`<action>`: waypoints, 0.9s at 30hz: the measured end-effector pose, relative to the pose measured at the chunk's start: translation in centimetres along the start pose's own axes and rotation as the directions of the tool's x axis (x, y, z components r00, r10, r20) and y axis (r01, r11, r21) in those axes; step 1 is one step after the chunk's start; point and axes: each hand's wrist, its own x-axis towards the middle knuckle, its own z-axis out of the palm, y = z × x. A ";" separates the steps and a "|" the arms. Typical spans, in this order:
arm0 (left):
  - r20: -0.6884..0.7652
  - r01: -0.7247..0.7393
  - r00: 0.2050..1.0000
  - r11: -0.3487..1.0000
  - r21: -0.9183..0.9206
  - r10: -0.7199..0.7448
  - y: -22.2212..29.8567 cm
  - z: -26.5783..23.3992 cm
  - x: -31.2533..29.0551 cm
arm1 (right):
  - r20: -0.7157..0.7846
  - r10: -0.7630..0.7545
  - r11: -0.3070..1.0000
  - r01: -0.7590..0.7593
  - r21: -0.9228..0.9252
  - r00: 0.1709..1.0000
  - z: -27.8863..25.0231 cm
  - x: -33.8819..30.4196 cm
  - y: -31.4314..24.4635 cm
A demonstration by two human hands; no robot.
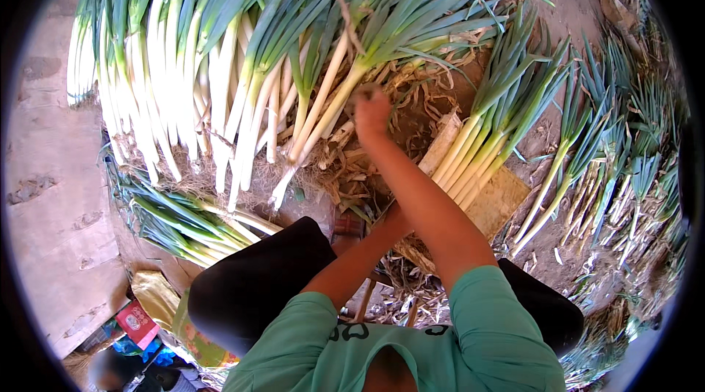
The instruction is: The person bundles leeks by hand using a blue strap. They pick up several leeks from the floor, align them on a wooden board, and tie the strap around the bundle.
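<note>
Leeks lie side by side, probably for easy reach. The right hand blurs near them, left hand hidden; I cannot tell the fingers' state.

1. Heaped leeks: blue-green leaves, fading through yellow-green to white stems, with tan-brown roots.
2. Leek bundle on the right: deep green leaves, pale yellow stems striped lengthwise by their edges.
3. Leeks by the left knee: bright and dark green in streaks, whitish stems.
4. Flat board: yellowish tan, mottled.
5. Dry husks: straw and brown.
6. Shirt: mint green, black lettering across the chest.
7. Trousers: plain black.
8. Paving: pinkish grey, blotched darker.
9. Packet: red, with pale markings.
10. Sack: dull gold.
11. Patterned cloth: green-yellow, with reddish-orange patches.
</note>
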 end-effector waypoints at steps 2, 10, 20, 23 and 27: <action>0.121 0.112 0.985 0.987 0.114 -0.125 0.1 0.1 -0.1 | -0.112 -0.138 0.984 0.149 0.100 0.984 -1.7 0.7 0.0; 0.267 0.155 0.940 0.962 0.226 -0.214 4.2 -1.5 2.7 | 0.143 -0.064 0.947 0.106 -0.305 0.988 5.9 2.0 -1.8; 0.269 0.385 0.891 0.923 -0.016 -0.367 6.7 -3.5 2.7 | 0.399 -0.146 0.848 -0.094 0.522 0.905 2.3 0.0 -6.3; 0.294 0.552 0.789 0.832 0.046 -0.540 8.9 -4.4 3.2 | 0.303 0.079 0.917 -0.188 0.351 0.950 -1.1 -0.3 -5.4; 0.263 0.415 0.884 0.907 -0.064 -0.386 -0.4 0.4 1.0 | 0.059 0.168 0.964 -0.177 0.199 0.984 -5.4 -2.7 -4.5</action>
